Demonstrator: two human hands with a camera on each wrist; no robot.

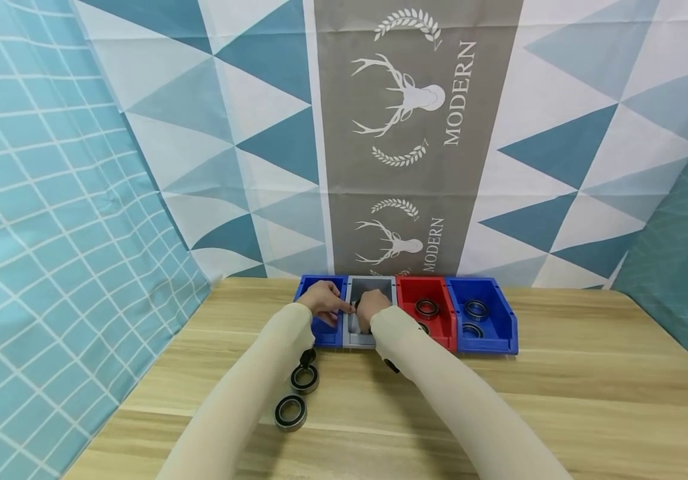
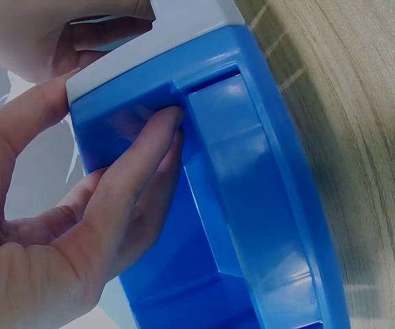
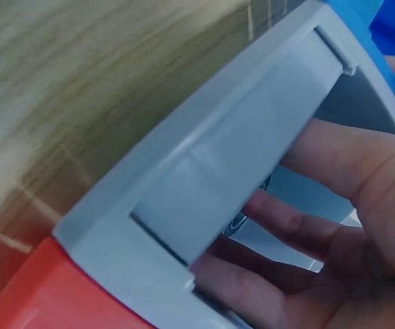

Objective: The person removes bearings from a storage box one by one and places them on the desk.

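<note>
My left hand (image 1: 323,303) is at the left blue bin (image 1: 342,339). Its fingers reach inside while the thumb rests on the rim by the grey bin (image 1: 371,341), pinching the wall between the two bins. My right hand (image 1: 373,309) reaches down into the grey bin, fingers bent behind the front lip. In the right wrist view, part of a ball bearing (image 3: 235,224) shows between these fingers, which grip it; most of it is hidden. Both forearms wear pale sleeves.
A red bin (image 1: 449,340) and another blue bin (image 1: 503,345) continue the row on the right, with bearings inside. On the wooden table (image 1: 590,387), left of centre, lie an upper bearing (image 1: 295,383) and a lower bearing (image 1: 278,415). A patterned cloth (image 1: 248,133) hangs behind.
</note>
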